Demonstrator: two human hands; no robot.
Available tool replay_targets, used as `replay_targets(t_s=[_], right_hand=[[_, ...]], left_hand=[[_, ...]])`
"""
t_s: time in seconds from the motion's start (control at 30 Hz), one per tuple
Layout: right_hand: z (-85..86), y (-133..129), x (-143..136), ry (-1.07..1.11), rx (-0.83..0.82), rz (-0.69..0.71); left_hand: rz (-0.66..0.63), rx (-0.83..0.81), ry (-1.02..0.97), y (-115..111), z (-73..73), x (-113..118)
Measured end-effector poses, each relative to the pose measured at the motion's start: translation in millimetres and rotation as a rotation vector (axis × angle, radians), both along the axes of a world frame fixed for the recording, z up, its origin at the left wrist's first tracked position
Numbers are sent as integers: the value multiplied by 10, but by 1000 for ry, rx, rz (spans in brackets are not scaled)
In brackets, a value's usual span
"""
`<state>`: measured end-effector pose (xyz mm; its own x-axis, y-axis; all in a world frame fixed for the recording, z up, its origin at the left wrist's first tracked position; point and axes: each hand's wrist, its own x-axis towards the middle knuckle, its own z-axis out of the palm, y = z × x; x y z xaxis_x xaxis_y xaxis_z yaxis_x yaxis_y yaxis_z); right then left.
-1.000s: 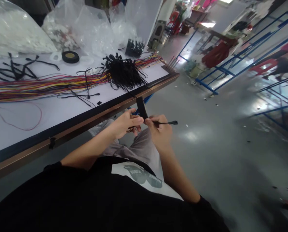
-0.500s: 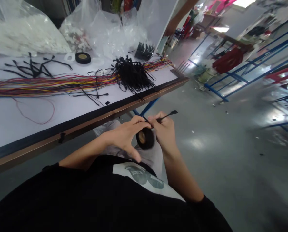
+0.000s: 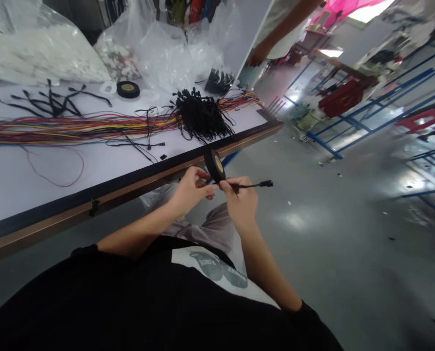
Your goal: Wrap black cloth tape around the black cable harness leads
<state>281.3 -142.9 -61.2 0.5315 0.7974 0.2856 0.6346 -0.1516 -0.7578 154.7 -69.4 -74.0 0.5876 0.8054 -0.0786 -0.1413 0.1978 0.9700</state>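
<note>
My right hand (image 3: 240,196) pinches a thin black cable (image 3: 253,185) whose connector end points to the right, over my lap. Just above the fingertips of both hands, a roll of black tape (image 3: 215,165) with a tan core stands on its edge. My left hand (image 3: 194,189) is at the lower left of the roll, thumb and fingers curled close together by the cable's left side; what lies between them is too small to make out.
On the table (image 3: 30,187) lie long coloured wires (image 3: 104,127), a heap of black cables (image 3: 200,117), loose black cables (image 3: 52,102) and another tape roll (image 3: 128,89). Plastic bags (image 3: 38,51) stand behind. A person's arm (image 3: 281,30) shows beyond the table end.
The tape roll has moved from below my hands to above them. My left hand has gone from spread to curled fingers. The cable end has dropped slightly. The other person's arm shows more.
</note>
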Motion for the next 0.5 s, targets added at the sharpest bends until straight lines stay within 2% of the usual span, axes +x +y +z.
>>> replay_targets(t_s=[0.07,0.13,0.2,0.23,0.3,0.37,0.43,0.47,0.5], right_hand=[[23,-13,12,-11,-9,55],[44,-10,8,48,-21,141],[40,18,12,172,-19,164],[31,39,22,266,-7,149],[23,79,58,466,30,103],[60,92,96,542,32,95],[151,66,112,413,-27,108],[207,41,107,314,-52,99],[260,13,94,227,-68,87]], left_hand=[[-174,-185,-84,77,27,-37],[-337,-270,-120,129,36,-60],[-328,-253,-132,127,27,-72],[-279,-199,-138,108,21,-79],[-197,13,-140,60,19,-111],[-243,306,-124,38,32,-163],[-417,535,-100,54,46,-209],[-474,587,-82,70,49,-217],[-474,599,-52,85,47,-213]])
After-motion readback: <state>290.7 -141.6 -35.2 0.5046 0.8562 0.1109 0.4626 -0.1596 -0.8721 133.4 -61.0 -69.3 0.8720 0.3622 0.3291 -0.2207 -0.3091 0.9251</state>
